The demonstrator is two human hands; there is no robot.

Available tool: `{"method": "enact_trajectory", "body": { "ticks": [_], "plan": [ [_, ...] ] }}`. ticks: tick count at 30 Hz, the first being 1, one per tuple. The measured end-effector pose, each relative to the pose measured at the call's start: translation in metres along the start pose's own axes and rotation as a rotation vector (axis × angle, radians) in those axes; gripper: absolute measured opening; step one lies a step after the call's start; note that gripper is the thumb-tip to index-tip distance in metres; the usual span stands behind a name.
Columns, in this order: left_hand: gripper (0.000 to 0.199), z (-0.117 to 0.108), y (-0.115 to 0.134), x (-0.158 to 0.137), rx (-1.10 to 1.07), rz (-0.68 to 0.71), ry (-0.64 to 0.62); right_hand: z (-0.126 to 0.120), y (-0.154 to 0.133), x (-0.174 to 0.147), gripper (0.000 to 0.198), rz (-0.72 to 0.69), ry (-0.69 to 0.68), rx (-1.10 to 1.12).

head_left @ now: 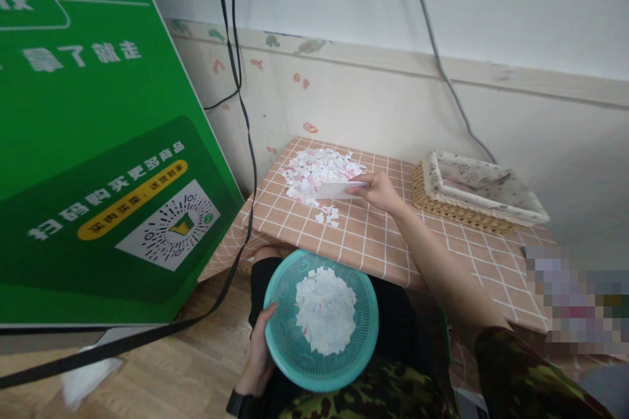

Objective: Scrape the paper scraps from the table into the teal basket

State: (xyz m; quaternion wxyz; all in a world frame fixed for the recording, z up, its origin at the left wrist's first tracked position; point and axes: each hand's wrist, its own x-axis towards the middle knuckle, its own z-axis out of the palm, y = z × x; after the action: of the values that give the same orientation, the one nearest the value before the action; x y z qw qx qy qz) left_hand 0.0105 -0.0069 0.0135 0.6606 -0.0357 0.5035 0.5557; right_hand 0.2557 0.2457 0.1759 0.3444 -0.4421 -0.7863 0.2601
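Camouflage sleeve (525, 366) closest to us, low on the right! Now sweep from the left: big green board (98, 105), then a black strap (250, 170) hanging past its edge. Next up, the left hand (259, 348), clamped on the side of a teal basket (364, 317) with the thumb at the rim, fingers hidden behind. It's over the lap, white paper scraps (325, 311) heaped inside. Up on the checked table (373, 249), a loose scrap pile (314, 167); touching its near edge, a white card (337, 190), pinched between thumb and fingers of the right hand (382, 193), nearly closed. Beyond, a cloth-lined wicker basket (457, 215).
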Motion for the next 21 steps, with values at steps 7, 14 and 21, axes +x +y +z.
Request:
{"method": "enact_trajectory", "body": {
  "ticks": [7,14,21],
  "plan": [
    [0.028,-0.0019,-0.0004,0.0011,-0.011,-0.034,-0.022,-0.0020,-0.0016,0.0056,0.016,0.017,0.039,-0.005],
    [0.027,0.0008,0.0013,-0.0014,-0.012,-0.039,-0.022,0.0005,0.0016,0.0085,0.014,-0.015,0.006,-0.025],
    [0.025,0.0012,0.0018,-0.0005,-0.014,-0.041,-0.010,-0.0051,0.0026,0.0044,0.016,0.004,0.034,-0.034]
  ]
}}
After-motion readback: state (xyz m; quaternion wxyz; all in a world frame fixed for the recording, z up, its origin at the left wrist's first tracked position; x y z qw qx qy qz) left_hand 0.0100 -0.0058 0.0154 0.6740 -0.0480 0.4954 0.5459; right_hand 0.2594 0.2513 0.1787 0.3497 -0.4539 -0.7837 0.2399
